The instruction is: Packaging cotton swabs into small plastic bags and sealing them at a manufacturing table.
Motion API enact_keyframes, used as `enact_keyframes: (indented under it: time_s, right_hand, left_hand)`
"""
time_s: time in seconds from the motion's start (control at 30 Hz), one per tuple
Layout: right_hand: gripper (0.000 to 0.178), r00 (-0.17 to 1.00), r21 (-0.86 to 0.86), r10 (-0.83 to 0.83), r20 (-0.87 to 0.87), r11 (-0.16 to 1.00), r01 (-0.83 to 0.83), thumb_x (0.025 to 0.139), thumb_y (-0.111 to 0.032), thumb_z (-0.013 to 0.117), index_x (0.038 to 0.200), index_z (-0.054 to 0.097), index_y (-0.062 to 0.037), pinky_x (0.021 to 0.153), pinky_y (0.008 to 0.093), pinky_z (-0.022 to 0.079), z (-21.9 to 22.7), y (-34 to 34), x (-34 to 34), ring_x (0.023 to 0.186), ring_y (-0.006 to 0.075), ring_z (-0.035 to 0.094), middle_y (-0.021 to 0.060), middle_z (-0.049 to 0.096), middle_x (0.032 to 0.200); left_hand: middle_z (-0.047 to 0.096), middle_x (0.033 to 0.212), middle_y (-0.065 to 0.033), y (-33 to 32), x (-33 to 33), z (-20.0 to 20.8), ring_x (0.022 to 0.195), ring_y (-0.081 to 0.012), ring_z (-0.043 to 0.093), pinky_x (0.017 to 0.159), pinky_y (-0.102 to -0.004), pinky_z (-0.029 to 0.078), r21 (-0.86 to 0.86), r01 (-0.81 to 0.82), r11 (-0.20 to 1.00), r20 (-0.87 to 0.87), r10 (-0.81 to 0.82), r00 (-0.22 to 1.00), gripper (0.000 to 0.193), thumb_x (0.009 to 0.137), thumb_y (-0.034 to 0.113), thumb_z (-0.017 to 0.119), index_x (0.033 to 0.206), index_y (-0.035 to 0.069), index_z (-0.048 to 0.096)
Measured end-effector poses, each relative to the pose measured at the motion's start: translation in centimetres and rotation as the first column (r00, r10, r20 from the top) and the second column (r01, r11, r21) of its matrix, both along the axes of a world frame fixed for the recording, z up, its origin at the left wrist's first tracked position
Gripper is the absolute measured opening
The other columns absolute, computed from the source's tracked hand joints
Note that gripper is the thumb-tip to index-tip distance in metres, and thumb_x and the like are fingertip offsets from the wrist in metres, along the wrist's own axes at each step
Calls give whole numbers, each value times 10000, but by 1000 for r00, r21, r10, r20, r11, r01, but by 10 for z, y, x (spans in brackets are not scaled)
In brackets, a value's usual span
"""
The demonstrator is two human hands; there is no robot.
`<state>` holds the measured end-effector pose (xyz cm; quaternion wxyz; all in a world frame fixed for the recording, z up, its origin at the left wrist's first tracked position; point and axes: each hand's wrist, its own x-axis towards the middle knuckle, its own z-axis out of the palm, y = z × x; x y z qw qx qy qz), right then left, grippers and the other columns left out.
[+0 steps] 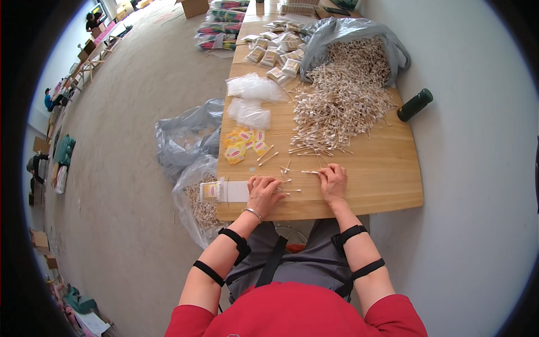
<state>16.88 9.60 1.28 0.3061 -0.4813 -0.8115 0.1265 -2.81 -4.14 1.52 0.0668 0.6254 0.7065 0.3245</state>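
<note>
My right hand (334, 181) pinches a few cotton swabs (310, 172) near the table's front edge, their tips pointing left. My left hand (264, 192) is bent with its fingers curled down; cotton swabs (295, 191) stick out on its right side, their other ends hidden under the fingers. Left of that hand lies a white strip (237, 191), partly covered by it. A clear packet filled with swabs and a yellow card (211, 191) sits at the strip's left end, over the table edge. Several loose swabs (268, 154) lie just beyond my hands.
A large heap of swabs (342, 101) spills from a grey plastic bag (320, 42). Yellow cards (236, 151), clear bags (250, 114) and filled packets (270, 58) line the table's left side. A dark green bottle (415, 105) stands by the wall. Plastic bags (191, 135) rest on the floor.
</note>
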Motion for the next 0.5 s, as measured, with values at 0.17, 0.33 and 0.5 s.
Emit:
enact_keyframes:
  time_s: [0.17,0.33,0.5]
  right_hand:
    - [61,992,-31,-121,47,992,123,750,-197,691,808,683,-178,803,396,416,-3,-3,-13,931,237,509,3,557,892]
    - [62,991,-78,-133,30,988,135,757,-210,683,814,687,-185,792,395,421,-5,-9,-43,922,238,519,6,561,877]
    - [50,999,-121,39,-22,992,-41,753,-206,682,798,690,-187,800,394,414,-5,-24,-77,926,239,515,8,553,878]
  left_hand:
    - [606,932,-38,-5,-6,-6,961,-251,533,880,-368,387,18,-3,1000,78,2,997,211,715,197,729,908,126,681]
    - [610,850,-38,1,3,-15,888,-251,551,803,-361,433,105,19,994,100,-30,995,128,730,177,715,839,116,687]
    - [609,838,-45,6,9,-16,864,-254,557,793,-376,441,121,61,991,108,-74,991,110,736,162,708,826,103,684]
